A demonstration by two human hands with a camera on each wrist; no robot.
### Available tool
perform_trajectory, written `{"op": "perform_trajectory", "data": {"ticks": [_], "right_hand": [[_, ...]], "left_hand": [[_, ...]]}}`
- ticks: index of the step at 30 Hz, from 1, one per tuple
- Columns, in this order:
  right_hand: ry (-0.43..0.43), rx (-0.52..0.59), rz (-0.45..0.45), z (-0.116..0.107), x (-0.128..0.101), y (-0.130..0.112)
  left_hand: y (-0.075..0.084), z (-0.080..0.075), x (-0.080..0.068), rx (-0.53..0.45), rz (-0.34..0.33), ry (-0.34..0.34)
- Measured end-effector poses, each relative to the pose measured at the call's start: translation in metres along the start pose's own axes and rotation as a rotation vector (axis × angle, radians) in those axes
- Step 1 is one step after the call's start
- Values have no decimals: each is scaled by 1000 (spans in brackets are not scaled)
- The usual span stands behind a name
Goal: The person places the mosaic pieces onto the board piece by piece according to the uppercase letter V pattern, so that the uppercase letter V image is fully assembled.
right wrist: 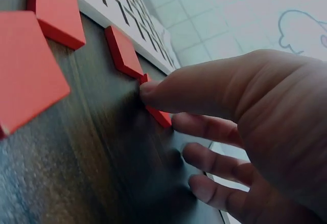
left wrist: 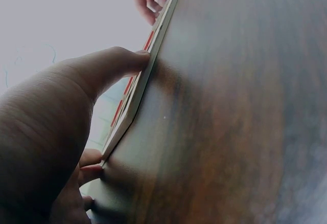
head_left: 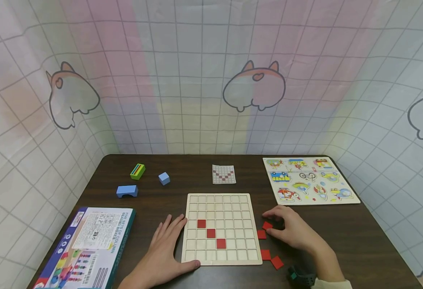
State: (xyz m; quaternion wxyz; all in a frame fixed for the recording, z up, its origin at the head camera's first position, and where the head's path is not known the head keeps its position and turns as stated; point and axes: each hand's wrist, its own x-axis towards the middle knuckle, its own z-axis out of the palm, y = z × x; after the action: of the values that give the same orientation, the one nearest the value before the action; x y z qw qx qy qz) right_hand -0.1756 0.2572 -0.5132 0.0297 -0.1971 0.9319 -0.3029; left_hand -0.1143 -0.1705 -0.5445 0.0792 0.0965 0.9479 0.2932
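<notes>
A wooden grid board [head_left: 233,208] lies flat on the table, with three red square tiles [head_left: 211,233] set in a diagonal of its cells. My left hand [head_left: 164,247] steadies the board: its fingers lie spread along the left side, and the thumb [left wrist: 120,63] touches the near edge. Several loose red tiles [head_left: 265,254] lie along the board's right side. Over the farthest of them, my right hand [head_left: 294,228] pinches a red tile [right wrist: 159,115] between thumb and index finger. That tile is still low at the table, tilted against its neighbour [right wrist: 122,52]. The other right fingers are loosely bent.
Behind the board lies a small pattern card [head_left: 223,174]. A picture board [head_left: 312,180] lies at the back right. To the left are a blue arch block [head_left: 127,191], a blue cube [head_left: 164,178], a green striped block [head_left: 137,171] and a box [head_left: 88,245].
</notes>
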Motion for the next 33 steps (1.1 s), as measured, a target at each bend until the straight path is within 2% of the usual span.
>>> {"op": "perform_trajectory", "data": {"ticks": [6, 13, 22, 33], "right_hand": [[15, -25, 58, -2, -1, 1], [64, -33, 53, 5, 1, 2], [90, -44, 122, 6, 4, 1], [135, -18, 78, 9, 4, 2]], "left_hand": [[1, 0, 1, 3, 9, 3], [1, -2, 0, 1, 3, -4], [-1, 0, 1, -3, 1, -14], [-2, 1, 2, -4, -10, -20]]}}
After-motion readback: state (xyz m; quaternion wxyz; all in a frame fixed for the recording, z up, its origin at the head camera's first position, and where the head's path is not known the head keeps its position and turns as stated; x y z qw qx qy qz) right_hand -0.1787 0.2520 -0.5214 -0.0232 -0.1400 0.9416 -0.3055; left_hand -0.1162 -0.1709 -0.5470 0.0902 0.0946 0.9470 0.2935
